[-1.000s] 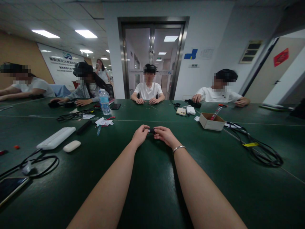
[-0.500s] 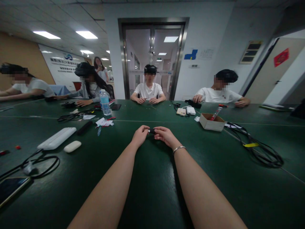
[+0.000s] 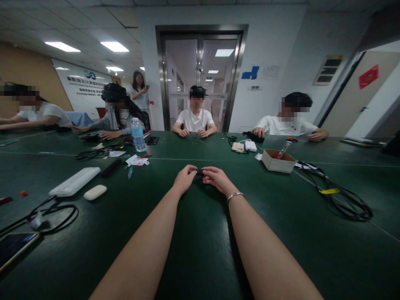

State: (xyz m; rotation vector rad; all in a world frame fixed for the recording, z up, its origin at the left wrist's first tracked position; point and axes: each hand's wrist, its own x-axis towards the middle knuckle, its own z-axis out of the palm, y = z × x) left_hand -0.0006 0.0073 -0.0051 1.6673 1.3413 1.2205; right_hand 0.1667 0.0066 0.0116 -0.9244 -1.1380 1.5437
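Above the middle of the green table (image 3: 200, 233), my left hand (image 3: 185, 179) and my right hand (image 3: 217, 179) meet fingertip to fingertip. Between them is a small black object (image 3: 199, 172) with a shiny, silvery left end; its exact kind is too small to make out. The left thumb and fingers pinch the silvery end. My right fingers are closed round the black end and cover part of it. A silver bangle (image 3: 235, 196) circles my right wrist.
Left lie a white power bank (image 3: 75, 181), a white oval case (image 3: 95, 192), a phone (image 3: 18, 248) and cables. A water bottle (image 3: 138, 135) stands beyond. Right are a cardboard box (image 3: 277, 162) and a coiled black cable (image 3: 346, 204). Several people sit opposite.
My hands stay almost in place, still on the black object, and less of its silvery end shows. At the back left, a standing person has moved to the right.
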